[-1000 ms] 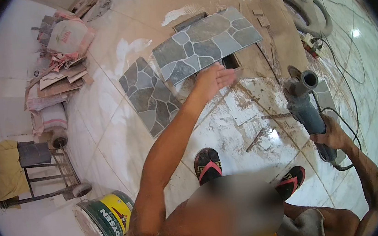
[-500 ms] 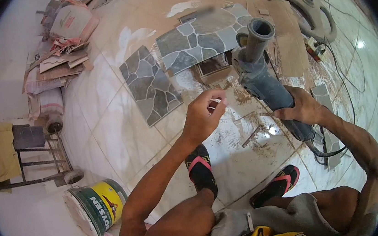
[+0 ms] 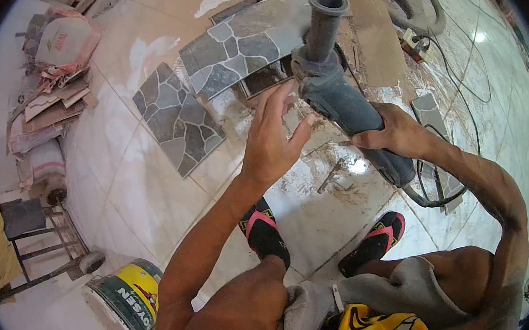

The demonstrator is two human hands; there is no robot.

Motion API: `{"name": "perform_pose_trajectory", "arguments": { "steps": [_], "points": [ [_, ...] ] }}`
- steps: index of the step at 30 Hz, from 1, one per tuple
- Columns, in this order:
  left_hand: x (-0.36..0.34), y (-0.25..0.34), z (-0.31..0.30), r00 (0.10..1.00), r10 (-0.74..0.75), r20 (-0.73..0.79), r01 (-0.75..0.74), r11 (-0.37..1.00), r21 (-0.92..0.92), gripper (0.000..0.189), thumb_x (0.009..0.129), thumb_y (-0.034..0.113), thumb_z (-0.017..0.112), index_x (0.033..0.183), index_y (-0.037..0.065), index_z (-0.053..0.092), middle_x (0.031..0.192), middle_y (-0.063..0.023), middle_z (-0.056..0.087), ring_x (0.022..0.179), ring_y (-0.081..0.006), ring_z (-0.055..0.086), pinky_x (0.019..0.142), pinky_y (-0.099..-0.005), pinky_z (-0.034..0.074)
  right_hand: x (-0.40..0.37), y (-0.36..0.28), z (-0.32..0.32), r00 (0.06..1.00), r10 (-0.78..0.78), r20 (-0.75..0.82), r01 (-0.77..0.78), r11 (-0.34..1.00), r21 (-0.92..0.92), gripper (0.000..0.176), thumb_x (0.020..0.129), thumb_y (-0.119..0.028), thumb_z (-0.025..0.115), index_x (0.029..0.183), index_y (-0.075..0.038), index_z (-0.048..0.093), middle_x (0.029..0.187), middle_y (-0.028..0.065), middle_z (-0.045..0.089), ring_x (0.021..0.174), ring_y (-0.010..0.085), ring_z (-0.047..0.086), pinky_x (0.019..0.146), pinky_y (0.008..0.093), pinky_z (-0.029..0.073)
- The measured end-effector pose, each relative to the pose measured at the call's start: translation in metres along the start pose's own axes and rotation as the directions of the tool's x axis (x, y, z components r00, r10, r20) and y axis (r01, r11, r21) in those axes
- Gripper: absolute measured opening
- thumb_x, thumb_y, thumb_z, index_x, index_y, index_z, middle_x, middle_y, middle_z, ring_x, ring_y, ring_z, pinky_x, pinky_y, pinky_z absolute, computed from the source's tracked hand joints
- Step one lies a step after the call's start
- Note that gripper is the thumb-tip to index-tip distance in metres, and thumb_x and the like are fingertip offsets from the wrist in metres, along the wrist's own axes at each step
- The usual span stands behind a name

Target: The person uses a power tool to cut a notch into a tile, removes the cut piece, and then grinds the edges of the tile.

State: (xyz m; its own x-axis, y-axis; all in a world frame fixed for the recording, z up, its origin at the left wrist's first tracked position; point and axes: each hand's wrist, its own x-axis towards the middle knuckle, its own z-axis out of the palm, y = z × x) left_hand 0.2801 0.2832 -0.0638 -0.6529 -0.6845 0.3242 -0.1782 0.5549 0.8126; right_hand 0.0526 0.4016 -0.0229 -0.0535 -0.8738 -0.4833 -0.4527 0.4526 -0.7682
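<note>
Over floor tiles point(image 3: 316, 224), the grinder point(image 3: 350, 112) slants, head point(image 3: 316, 59) forward-left, right hand point(image 3: 400, 133) gripping it, left hand point(image 3: 273, 139) open.

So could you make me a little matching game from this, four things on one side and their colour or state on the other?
Things:
1. Angle grinder
2. Left hand
3. Boysen pail
4. Left flip-flop

Colour or state:
A. Green and yellow on its side
B. Pink strap over a black sock
C. Gripped by the right hand
D. Open, thumb apart from the fingers

Right pairs: 1-C, 2-D, 3-A, 4-B
</note>
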Motion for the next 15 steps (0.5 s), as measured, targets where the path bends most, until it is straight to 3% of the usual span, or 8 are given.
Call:
{"name": "perform_pose_trajectory", "arguments": {
  "steps": [4, 12, 15],
  "points": [
    [-0.004, -0.009, -0.001, 0.998, -0.063, -0.013, 0.063, 0.998, 0.006, 0.054, 0.083, 0.008, 0.073, 0.131, -0.002, 0.048, 0.119, -0.0196, 0.055, 0.106, -0.0310, 0.062, 0.092, -0.0383, 0.052, 0.010, -0.017, 0.006, 0.997, 0.022, 0.080, -0.019, 0.999, -0.028, 0.063, 0.076, -0.037, 0.076, 0.116, 0.009, 0.060, 0.101, 0.0186, 0.067, 0.093, 0.0229, 0.063, 0.085, 0.0365, 0.048],
    [-0.032, -0.014, -0.023, 0.986, -0.125, -0.113, 0.142, 0.978, 0.153, 0.052, 0.078, 0.005, 0.074, 0.124, -0.001, 0.051, 0.109, -0.0181, 0.059, 0.103, -0.0314, 0.063, 0.090, -0.0387, 0.052, 0.035, -0.024, 0.030, 0.978, -0.014, 0.207, 0.023, 0.999, -0.040, 0.063, 0.077, -0.040, 0.074, 0.115, 0.008, 0.061, 0.099, 0.0192, 0.068, 0.089, 0.0246, 0.065, 0.082, 0.0369, 0.050],
    [-0.047, -0.017, -0.027, 0.975, -0.171, -0.139, 0.189, 0.974, 0.129, 0.053, 0.077, 0.006, 0.076, 0.123, -0.002, 0.050, 0.109, -0.0189, 0.059, 0.102, -0.0324, 0.063, 0.091, -0.0394, 0.051, 0.037, -0.029, 0.037, 0.971, -0.053, 0.233, 0.068, 0.996, -0.053, 0.063, 0.077, -0.040, 0.075, 0.113, 0.009, 0.062, 0.097, 0.0204, 0.070, 0.089, 0.0258, 0.068, 0.082, 0.0367, 0.052]
  ]
}}
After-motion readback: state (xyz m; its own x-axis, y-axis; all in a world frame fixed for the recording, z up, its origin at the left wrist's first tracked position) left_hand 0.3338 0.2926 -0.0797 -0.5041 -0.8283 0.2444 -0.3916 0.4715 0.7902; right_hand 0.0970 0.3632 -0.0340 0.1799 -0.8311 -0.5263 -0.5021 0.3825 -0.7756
